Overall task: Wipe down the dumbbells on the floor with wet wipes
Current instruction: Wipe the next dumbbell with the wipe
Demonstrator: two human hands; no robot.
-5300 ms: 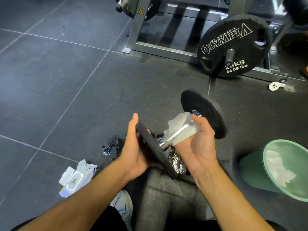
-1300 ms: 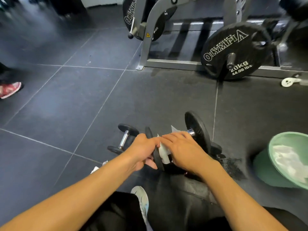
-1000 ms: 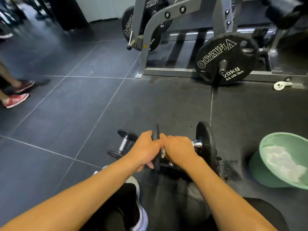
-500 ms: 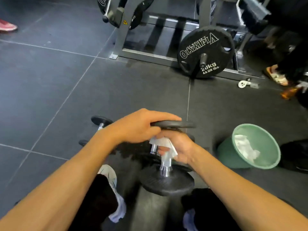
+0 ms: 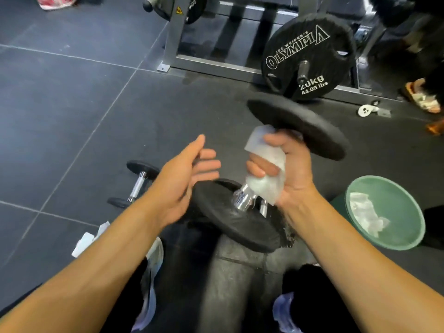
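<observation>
A black-plated dumbbell (image 5: 298,126) with a chrome handle is lifted off the floor and tilted, its upper plate at the far right and its lower plate near my knees. My right hand (image 5: 286,167) grips the handle through a white wet wipe (image 5: 264,150) wrapped round it. My left hand (image 5: 182,174) hovers just left of the lower plate, fingers straight, holding nothing. A smaller dumbbell (image 5: 137,183) lies on the floor to the left.
A green bin (image 5: 406,198) holding used wipes stands at the right. A wipe packet (image 5: 89,239) lies under my left forearm. A 20 kg Olympia plate (image 5: 307,58) leans on a metal rack behind. Another person's feet show at the far right.
My left hand has let go of the upper plate and drawn back to the left. The dumbbell has tipped, its upper plate swinging to the right while my right hand keeps the wipe on the handle.
</observation>
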